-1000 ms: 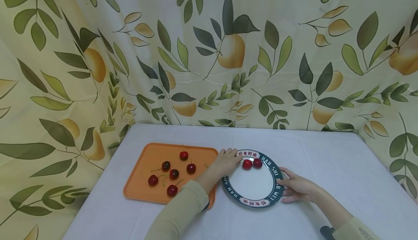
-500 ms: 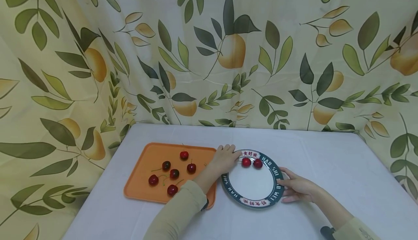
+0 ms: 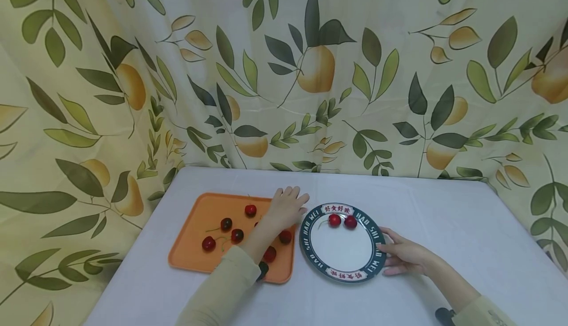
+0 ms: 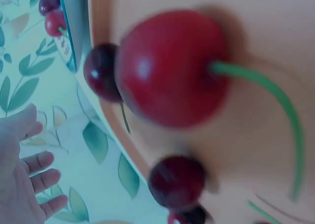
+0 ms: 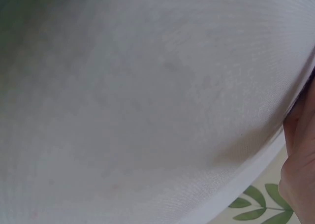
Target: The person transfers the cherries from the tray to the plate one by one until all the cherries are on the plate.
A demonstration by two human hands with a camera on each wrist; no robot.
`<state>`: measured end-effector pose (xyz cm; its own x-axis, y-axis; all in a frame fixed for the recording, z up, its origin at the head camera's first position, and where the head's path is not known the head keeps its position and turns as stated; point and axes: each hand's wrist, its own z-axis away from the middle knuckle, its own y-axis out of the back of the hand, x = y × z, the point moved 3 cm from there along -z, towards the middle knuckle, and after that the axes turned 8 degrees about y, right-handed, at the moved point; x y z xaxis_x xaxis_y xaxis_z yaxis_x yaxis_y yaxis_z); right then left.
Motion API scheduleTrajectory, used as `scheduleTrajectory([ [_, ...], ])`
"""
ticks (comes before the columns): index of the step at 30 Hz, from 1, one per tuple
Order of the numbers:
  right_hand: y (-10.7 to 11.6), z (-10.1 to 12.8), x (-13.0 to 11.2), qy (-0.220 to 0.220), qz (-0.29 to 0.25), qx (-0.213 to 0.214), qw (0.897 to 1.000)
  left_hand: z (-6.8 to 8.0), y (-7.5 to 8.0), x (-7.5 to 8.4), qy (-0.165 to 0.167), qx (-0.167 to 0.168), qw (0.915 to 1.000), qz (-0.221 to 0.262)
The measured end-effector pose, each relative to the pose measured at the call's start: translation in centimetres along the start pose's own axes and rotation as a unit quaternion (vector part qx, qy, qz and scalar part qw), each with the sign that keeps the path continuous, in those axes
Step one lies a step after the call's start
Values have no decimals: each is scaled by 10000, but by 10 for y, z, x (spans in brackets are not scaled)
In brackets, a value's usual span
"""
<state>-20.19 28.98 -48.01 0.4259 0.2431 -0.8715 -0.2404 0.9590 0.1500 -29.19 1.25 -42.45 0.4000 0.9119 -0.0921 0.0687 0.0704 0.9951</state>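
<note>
Leaf-printed curtains back a white tabletop (image 3: 443, 217) carrying an orange tray (image 3: 195, 227) near its left edge and a plate (image 3: 341, 271) at centre. Left hand (image 3: 286, 210), fingers spread and holding nothing, hovers over the tray's far right corner above loose cherries (image 3: 226, 224); right hand (image 3: 406, 257) rests flat-fingered against the plate's right rim. Two cherries (image 3: 341, 220) lie at the plate's far edge.

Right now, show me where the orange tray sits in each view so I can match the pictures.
Head: the orange tray lies left of centre on the white table, beside the plate, partly under the left hand.
Left wrist: it fills most of the frame, close up and blurred, with cherries on it.
Right wrist: not in it.
Shared landmark: the plate's rim, top left in the left wrist view.
</note>
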Motion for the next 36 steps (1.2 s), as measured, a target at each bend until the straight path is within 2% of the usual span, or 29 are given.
scheduleTrajectory([
  [7,1,-1,0,-23,-47,21,10000,17,3,-33,204,17,9994,292],
  [12,1,-1,-2,-20,-53,12,10000,33,5,-59,268,307,9986,342],
  [17,1,-1,-2,-19,-70,-40,10000,51,3,-86,466,616,9962,394],
  [26,-1,1,0,-21,-62,-13,10000,85,-8,-129,935,951,9886,700],
  [36,0,0,0,6,-71,-30,10000,108,-30,-169,1243,893,9869,511],
])
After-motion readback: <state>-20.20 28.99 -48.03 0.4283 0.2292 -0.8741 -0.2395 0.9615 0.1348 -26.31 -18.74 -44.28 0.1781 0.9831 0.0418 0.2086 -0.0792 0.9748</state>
